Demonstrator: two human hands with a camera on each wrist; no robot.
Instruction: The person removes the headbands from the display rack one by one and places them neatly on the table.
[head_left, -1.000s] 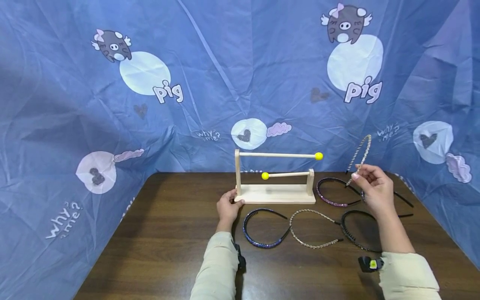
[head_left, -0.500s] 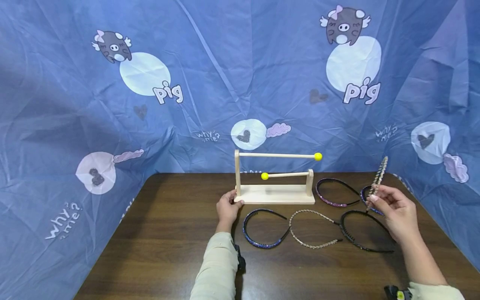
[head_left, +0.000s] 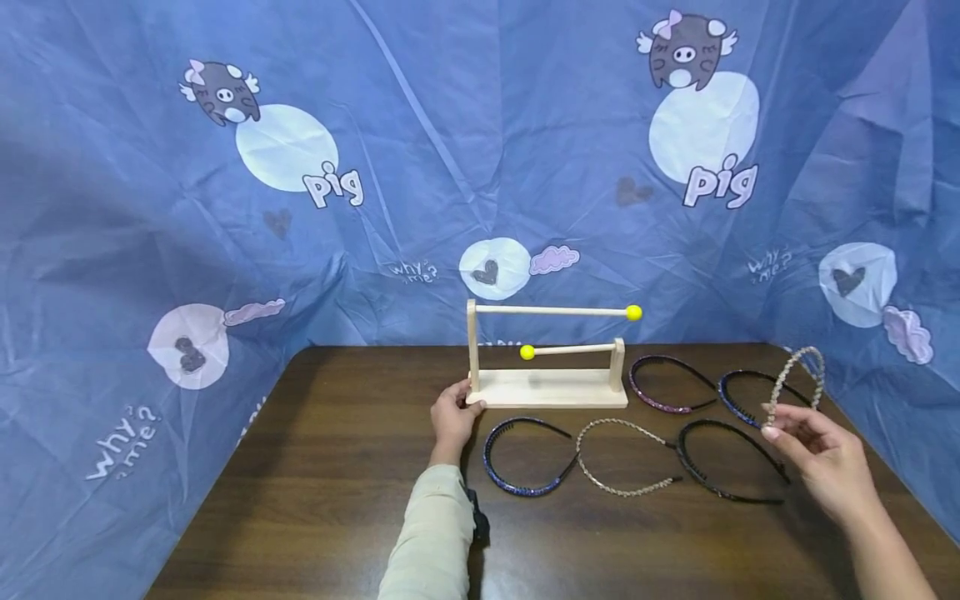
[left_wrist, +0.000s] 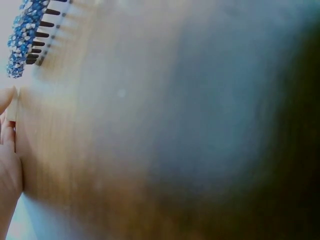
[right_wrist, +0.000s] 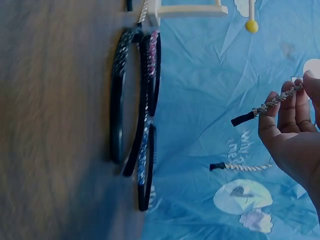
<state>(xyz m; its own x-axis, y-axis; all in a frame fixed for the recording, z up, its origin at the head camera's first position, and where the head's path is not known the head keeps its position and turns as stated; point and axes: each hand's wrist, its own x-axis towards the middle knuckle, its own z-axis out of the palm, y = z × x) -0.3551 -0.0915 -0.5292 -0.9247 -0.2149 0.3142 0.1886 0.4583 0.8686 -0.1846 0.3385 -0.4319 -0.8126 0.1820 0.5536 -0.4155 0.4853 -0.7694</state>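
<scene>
My right hand (head_left: 828, 462) pinches a gold braided headband (head_left: 777, 390) between thumb and fingers, above the table's right side. Its black-tipped end (right_wrist: 243, 118) sticks out past the fingers in the right wrist view. At the middle back stands a pale wooden stand (head_left: 547, 388), its two rods tipped with yellow balls and bare. My left hand (head_left: 453, 417) grips the left end of the stand's base, thumb along the front edge. In the left wrist view, only part of the left hand (left_wrist: 9, 172) shows, at the left edge, below a blue glittery headband (left_wrist: 22, 37).
Along the front lie a blue headband (head_left: 528, 490), a second gold braided headband (head_left: 626, 493) and a black headband (head_left: 686, 458). Behind them are a purple-pink headband (head_left: 667, 408) and another blue headband (head_left: 738, 412). A blue printed cloth (head_left: 405, 167) hangs behind the table (head_left: 315, 500).
My right hand has moved right and toward me with the gold headband, lowering and turning it. The back blue headband is now less covered. The left hand stays on the stand.
</scene>
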